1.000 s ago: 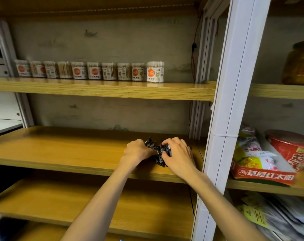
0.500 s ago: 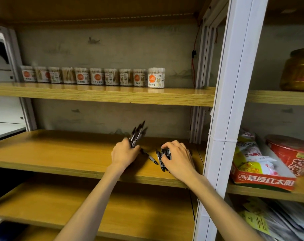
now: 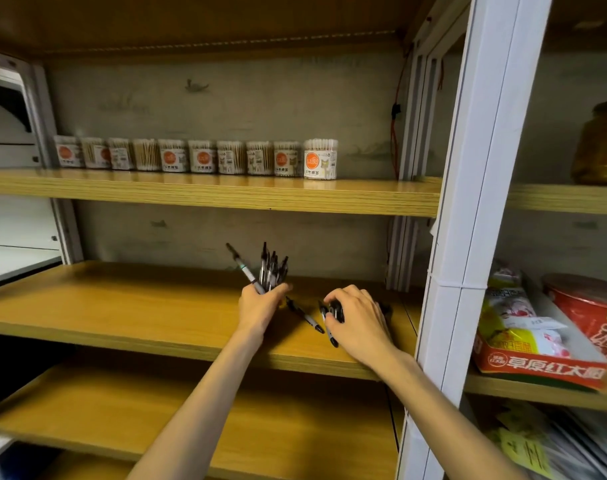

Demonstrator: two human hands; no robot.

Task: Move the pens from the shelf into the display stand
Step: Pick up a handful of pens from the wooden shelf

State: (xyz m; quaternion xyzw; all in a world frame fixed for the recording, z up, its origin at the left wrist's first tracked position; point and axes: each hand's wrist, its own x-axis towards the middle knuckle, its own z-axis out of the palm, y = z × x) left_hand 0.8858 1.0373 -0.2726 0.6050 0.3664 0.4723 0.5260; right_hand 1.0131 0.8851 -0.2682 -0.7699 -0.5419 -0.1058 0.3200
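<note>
Since a second ago my left hand (image 3: 260, 306) has split from the right and lifted a bundle of pens (image 3: 269, 270) upright; collecting is half done. Its grip is wrapped around that bundle. At 3 o'clock, my right hand (image 3: 357, 317) curls over the remaining pens (image 3: 331, 315) on the shelf (image 3: 139, 306); one loose pen (image 3: 305, 317) lies between. I see no display stand.

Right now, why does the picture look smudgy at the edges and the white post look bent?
Head view: the wide lens leans the white post; the corners smear, like the red carton, while the pens in the left hand look sharper.
</note>
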